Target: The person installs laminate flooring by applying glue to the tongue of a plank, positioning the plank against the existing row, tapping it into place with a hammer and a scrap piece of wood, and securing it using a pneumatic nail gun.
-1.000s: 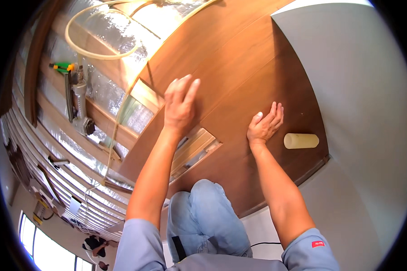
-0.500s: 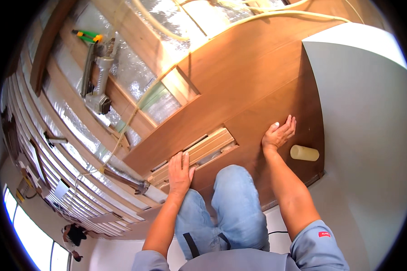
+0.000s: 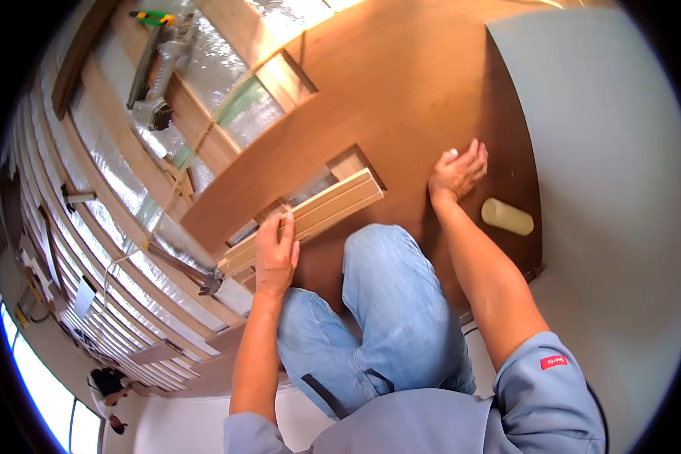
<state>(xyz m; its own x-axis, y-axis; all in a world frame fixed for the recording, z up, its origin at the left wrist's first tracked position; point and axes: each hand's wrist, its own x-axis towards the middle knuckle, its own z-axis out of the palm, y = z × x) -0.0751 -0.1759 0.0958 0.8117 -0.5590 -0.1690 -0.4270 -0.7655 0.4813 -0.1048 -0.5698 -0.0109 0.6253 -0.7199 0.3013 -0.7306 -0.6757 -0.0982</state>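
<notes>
My left hand (image 3: 276, 253) has its fingers and thumb around a narrow length of floorboard (image 3: 337, 203), whose pale, grooved side shows. This piece lies slantwise beside a gap in the brown wooden flooring (image 3: 401, 98); foil and joists show through the gap. To the right, my right hand (image 3: 458, 174) rests on the brown boards with its fingers stretched out, holding nothing. Just below it lies a pale yellow cylinder (image 3: 507, 216) whose kind I cannot make out. My knees are close to the floorboard piece.
A hammer (image 3: 185, 266) lies on the joists left of my left hand. Farther off are a nail gun (image 3: 157, 91) and a green-and-yellow cutter (image 3: 153, 17). Open joists with foil (image 3: 106, 166) spread leftward. A grey-white wall (image 3: 605, 151) borders the right. Another person (image 3: 107, 386) is at the far left.
My left hand has drawn the floorboard piece towards me, widening the gap beyond it. My right hand stays on the boards. The view has shifted slightly.
</notes>
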